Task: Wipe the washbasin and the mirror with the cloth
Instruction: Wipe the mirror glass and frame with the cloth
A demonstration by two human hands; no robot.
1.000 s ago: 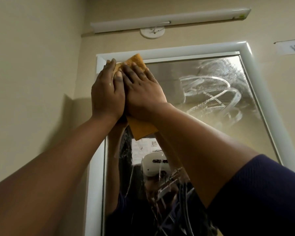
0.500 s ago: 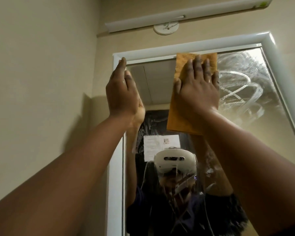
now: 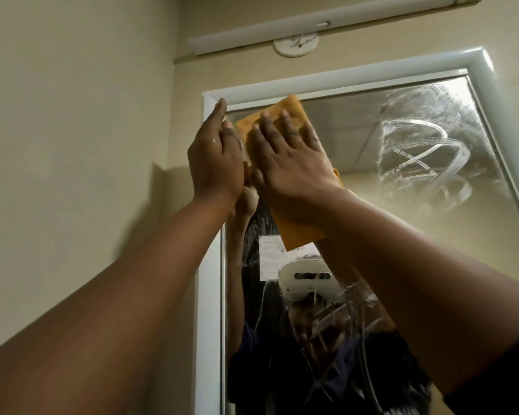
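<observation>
An orange cloth (image 3: 294,232) lies flat against the wall mirror (image 3: 357,145), near its top left corner. My right hand (image 3: 285,157) presses the cloth onto the glass with straight, spread fingers. My left hand (image 3: 215,154) is raised just left of it, fingers straight, at the mirror's left edge beside the cloth; whether it touches the cloth I cannot tell. White soapy smears cover the mirror's upper right part. The washbasin is out of view.
The mirror has a white frame (image 3: 342,76). A beige side wall (image 3: 72,145) stands close on the left. Above the mirror hang a white tube light (image 3: 327,23) and a round white fitting (image 3: 295,44). The glass reflects a person wearing a white headset.
My right hand has slid the cloth back to the left, from the middle of the mirror's top edge to its top left corner, close beside my left hand.
</observation>
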